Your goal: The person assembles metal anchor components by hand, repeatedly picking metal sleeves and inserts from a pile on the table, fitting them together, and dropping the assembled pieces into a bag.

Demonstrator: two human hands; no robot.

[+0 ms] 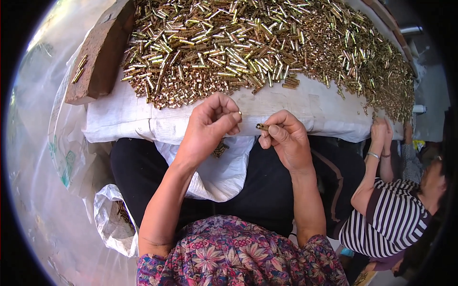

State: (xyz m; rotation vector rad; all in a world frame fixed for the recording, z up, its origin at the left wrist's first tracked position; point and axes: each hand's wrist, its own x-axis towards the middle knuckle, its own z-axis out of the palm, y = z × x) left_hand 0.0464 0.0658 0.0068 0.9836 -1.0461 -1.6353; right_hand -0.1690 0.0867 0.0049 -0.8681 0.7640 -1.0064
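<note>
Between the thumb and fingers of my right hand point(291, 140) is a slotted brass-coloured metal sleeve point(262, 127), its open end toward my left hand. My left hand point(210, 121) is closed in a pinch, with a small shiny brass-coloured piece point(240, 113) at the thumb tip; its exact shape is too small to tell. The hands are a short way apart, above the near edge of a white cloth-covered table point(267, 102). Beyond my left hand lies a heap of short metal rings point(179, 93), and behind them a big pile of longer metal sleeves point(210, 40).
A wooden beam point(102, 52) borders the pile at the left, with a few sleeves on it. White sacking point(219, 183) lies across my lap. A white bag point(107, 224) with metal parts stands at lower left. A co-worker in a striped shirt point(391, 214) works at the right.
</note>
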